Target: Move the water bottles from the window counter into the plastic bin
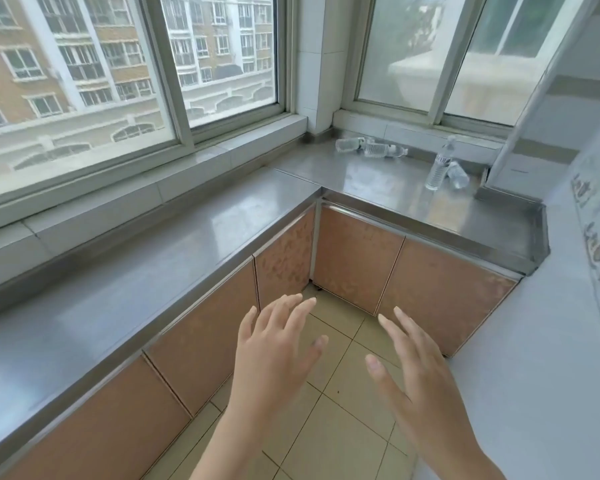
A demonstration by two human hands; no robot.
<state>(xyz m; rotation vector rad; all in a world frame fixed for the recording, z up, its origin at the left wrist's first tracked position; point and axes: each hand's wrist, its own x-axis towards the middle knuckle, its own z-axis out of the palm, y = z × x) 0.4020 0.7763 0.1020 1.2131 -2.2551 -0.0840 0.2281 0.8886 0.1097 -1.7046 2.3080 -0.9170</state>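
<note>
Several clear plastic water bottles rest on the steel window counter (pixel 388 188) in the far corner. Two lie on their sides by the window frame, one bottle (pixel 349 145) to the left and another (pixel 383 150) beside it. An upright bottle (pixel 439 169) stands further right, with a fallen bottle (pixel 458 174) just behind it. My left hand (pixel 274 351) and my right hand (pixel 416 372) hover over the floor with fingers spread, holding nothing, well short of the bottles. No plastic bin is in view.
The L-shaped steel counter (pixel 125 285) runs under the windows, with brown cabinet doors (pixel 357 261) below. A white wall (pixel 534 375) closes in the right side. Beige floor tiles (pixel 333 420) lie between the cabinets and the wall.
</note>
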